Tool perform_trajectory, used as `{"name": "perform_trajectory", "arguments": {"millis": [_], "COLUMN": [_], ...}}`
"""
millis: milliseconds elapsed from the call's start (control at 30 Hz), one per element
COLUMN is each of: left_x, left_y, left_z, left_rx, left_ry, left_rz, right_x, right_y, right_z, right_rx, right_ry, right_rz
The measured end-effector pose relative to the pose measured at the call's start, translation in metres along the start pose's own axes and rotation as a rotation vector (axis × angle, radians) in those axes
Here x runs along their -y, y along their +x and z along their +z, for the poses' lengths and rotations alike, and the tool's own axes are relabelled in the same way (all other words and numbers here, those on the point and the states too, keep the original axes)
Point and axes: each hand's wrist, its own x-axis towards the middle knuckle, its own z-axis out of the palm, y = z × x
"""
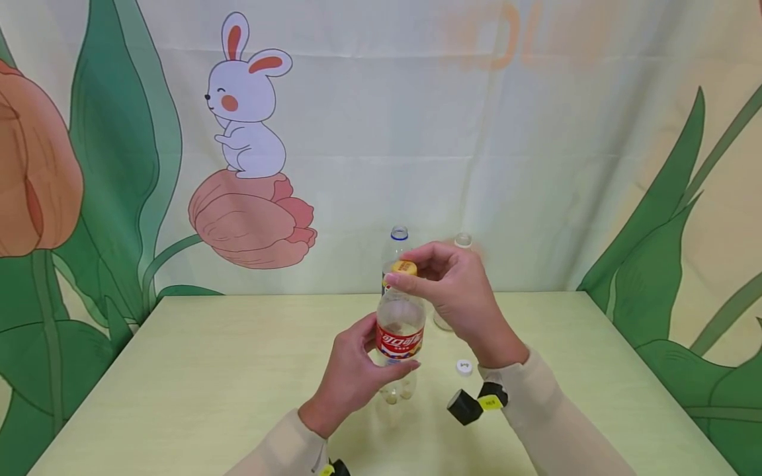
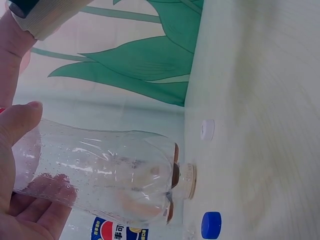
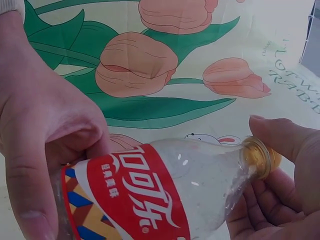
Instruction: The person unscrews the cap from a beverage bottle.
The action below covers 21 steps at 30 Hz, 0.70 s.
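A clear plastic cola bottle [image 1: 400, 340] with a red label is held above the table, roughly upright, in the head view. My left hand [image 1: 354, 373] grips it around the body, thumb across the front below the label. At the neck, my right hand [image 1: 458, 291] pinches a yellow cap [image 1: 405, 267] between thumb and fingers. The right wrist view shows the cap [image 3: 272, 159] on the bottle's mouth; how tightly it sits I cannot tell. Seen from the left wrist, the bottle's base [image 2: 172, 175] is see-through and little or no liquid shows.
Behind the held bottle stands an uncapped bottle [image 1: 399, 235] with a blue neck ring. Another clear bottle [image 1: 463, 240] is partly hidden by my right hand. A white cap [image 1: 464, 367] and a blue cap [image 2: 211, 225] lie on the table [image 1: 208, 383]. A printed curtain [image 1: 369, 132] hangs behind.
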Motion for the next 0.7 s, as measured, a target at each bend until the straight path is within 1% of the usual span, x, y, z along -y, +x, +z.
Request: {"name": "perform_trajectory", "arguments": {"millis": [233, 467, 600, 700], "left_x": [0.001, 0.002, 0.002, 0.003], "left_y": [-0.001, -0.001, -0.001, 0.0], "left_z": [-0.001, -0.001, 0.0, 0.0], "left_rx": [0.006, 0.006, 0.005, -0.001], "left_ry": [-0.011, -0.002, -0.002, 0.0], "left_rz": [0.018, 0.006, 0.007, 0.01], "right_x": [-0.001, 0.0, 0.0, -0.001], "right_y": [0.004, 0.008, 0.008, 0.007], "right_z": [-0.007, -0.013, -0.014, -0.012], "right_rx": [0.105, 0.178, 0.194, 0.172], "right_ry": [0.016, -0.018, -0.014, -0.003], "right_rz": [0.007, 0.028, 0.029, 0.017]}}
